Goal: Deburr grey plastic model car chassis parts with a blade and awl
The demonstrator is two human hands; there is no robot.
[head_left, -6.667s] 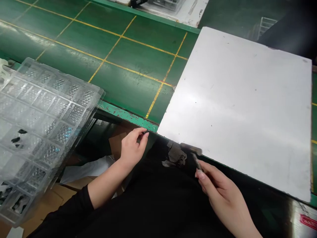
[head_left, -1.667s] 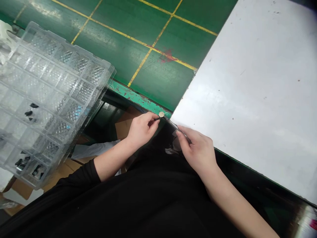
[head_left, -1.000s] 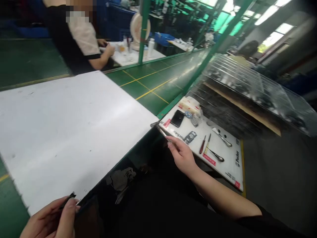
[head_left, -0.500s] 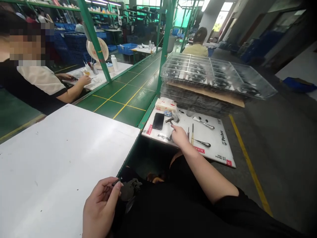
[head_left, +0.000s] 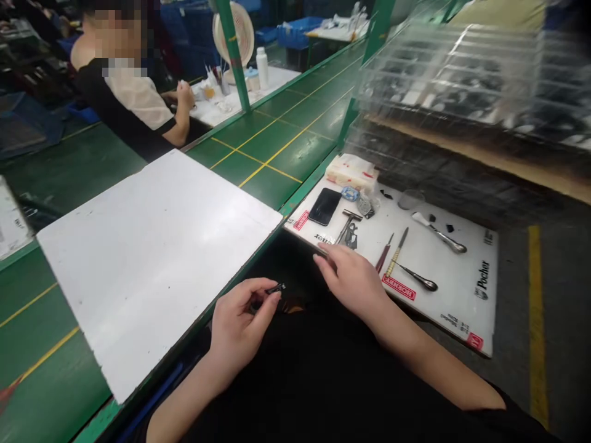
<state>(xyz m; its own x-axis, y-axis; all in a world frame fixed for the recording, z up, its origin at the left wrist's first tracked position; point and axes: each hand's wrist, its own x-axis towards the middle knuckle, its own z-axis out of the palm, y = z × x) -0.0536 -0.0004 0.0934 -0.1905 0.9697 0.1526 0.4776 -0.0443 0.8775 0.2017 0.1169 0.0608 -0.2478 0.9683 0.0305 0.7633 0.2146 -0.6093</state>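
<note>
My left hand (head_left: 242, 317) is closed in a pinch on a small black part (head_left: 277, 288), above my lap by the front edge of the white board. My right hand (head_left: 353, 277) hangs near the front edge of the printed work board, thumb and fingers apart, holding nothing I can see. Just beyond it lie a T-shaped metal tool (head_left: 351, 215) and a grey irregular piece (head_left: 351, 237). To its right rest a dark red pointed tool (head_left: 385, 253), a slim file (head_left: 399, 246) and a tool with a bulbous metal handle (head_left: 422, 280).
A phone (head_left: 325, 206), a tissue pack (head_left: 352, 171) and a brush-like tool (head_left: 438, 232) lie on the printed board (head_left: 455, 295). Stacked clear trays (head_left: 443, 80) stand behind it. A white board (head_left: 157, 246) covers part of the green conveyor (head_left: 277, 147). A co-worker (head_left: 133, 104) sits across.
My right hand has drawn back from the T-shaped tool, which lies on the board, and is closer to my left hand. The left still pinches the black part. The view has shifted.
</note>
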